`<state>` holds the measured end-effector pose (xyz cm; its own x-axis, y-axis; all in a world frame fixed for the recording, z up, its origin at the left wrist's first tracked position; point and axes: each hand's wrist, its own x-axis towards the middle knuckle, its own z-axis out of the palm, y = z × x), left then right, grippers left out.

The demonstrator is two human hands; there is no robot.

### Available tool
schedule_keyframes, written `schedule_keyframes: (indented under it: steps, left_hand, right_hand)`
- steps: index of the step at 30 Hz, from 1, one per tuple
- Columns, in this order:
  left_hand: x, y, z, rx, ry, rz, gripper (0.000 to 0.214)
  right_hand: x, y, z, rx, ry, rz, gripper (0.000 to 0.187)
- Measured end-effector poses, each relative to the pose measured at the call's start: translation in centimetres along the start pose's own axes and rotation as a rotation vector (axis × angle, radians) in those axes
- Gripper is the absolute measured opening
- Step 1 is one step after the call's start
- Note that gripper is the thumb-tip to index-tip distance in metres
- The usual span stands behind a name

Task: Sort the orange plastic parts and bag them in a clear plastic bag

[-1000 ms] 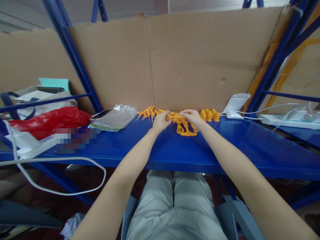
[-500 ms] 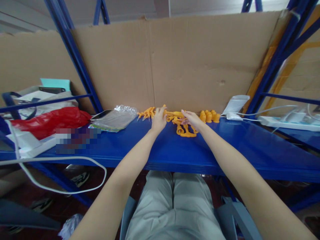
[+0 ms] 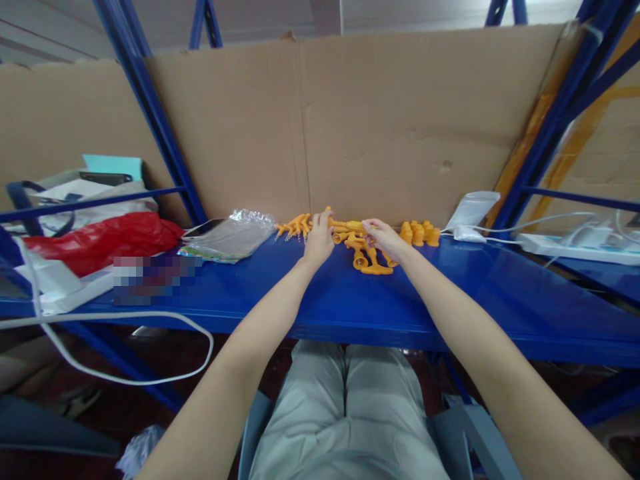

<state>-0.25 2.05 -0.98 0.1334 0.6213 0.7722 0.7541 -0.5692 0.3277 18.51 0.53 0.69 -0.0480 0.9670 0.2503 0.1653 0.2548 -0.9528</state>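
Note:
Small orange plastic parts [image 3: 369, 257] lie in a heap at the back of a blue metal shelf [image 3: 350, 300], against a cardboard sheet. My left hand [image 3: 319, 240] is closed around one orange part at the heap's left side, lifting its tip slightly. My right hand [image 3: 383, 237] pinches another orange piece just right of it. More orange pieces [image 3: 295, 225] lie to the left, and a row of bottle-shaped orange pieces [image 3: 419, 231] stands to the right.
A crumpled clear plastic bag [image 3: 230, 235] lies left of the heap, then a red bag [image 3: 100, 240] and white boxes. A white cable [image 3: 125, 373] loops off the shelf's front edge. A white pouch [image 3: 470, 212] and a power strip [image 3: 575, 243] lie at right. Blue rack posts flank the cardboard.
My left hand shifted a little left and raised an orange part from the heap. My right hand stayed near the same spot, still gripping a piece.

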Motion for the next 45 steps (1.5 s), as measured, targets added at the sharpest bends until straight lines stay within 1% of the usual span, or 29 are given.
schedule_keyframes:
  steps: [5, 10, 15, 17, 23, 27, 32, 37, 39, 42, 45]
  left_hand:
    - [0.0, -0.2, 0.1, -0.023, 0.027, 0.025, 0.042]
    - [0.3, -1.0, 0.5, -0.061, 0.002, 0.066, 0.042]
    - [0.5, -2.1, 1.4, -0.221, 0.112, 0.134, 0.043]
    - [0.6, -2.4, 1.7, -0.247, 0.129, 0.141, 0.043]
    - [0.9, -2.9, 1.7, -0.272, 0.099, 0.144, 0.043]
    - [1.0, -3.0, 1.7, -0.242, 0.084, 0.143, 0.045]
    - [0.7, -2.8, 1.9, -0.193, 0.084, 0.140, 0.048]
    - [0.4, -2.0, 1.6, -0.182, 0.063, 0.152, 0.053]
    - [0.3, -1.7, 1.2, -0.176, 0.045, 0.174, 0.053]
    - [0.2, -1.3, 0.7, -0.160, 0.011, 0.203, 0.051]
    - [0.2, -1.0, 0.4, -0.136, -0.003, 0.233, 0.051]
  right_hand:
    - [-0.1, -0.2, 0.0, 0.021, -0.007, -0.016, 0.014]
    - [-0.2, -0.4, 0.0, 0.053, 0.018, -0.018, 0.011]
    - [-0.3, -0.4, -0.1, 0.096, 0.024, 0.014, 0.020]
    - [-0.2, -0.2, -0.1, 0.104, 0.017, 0.020, 0.020]
    - [0.2, 0.3, -0.1, 0.073, 0.010, -0.006, 0.016]
    - [0.4, 0.4, -0.1, 0.075, 0.000, -0.016, 0.014]
    - [0.0, 0.1, -0.2, 0.128, -0.036, 0.055, 0.019]
    - [-0.5, -0.4, -0.4, 0.176, -0.063, 0.106, 0.017]
    - [-0.5, -0.4, -0.5, 0.163, -0.098, 0.102, 0.017]
    - [-0.7, -0.2, -0.7, 0.144, -0.218, 0.074, 0.013]
    - [-0.8, 0.1, -0.9, 0.098, -0.326, 0.055, 0.020]
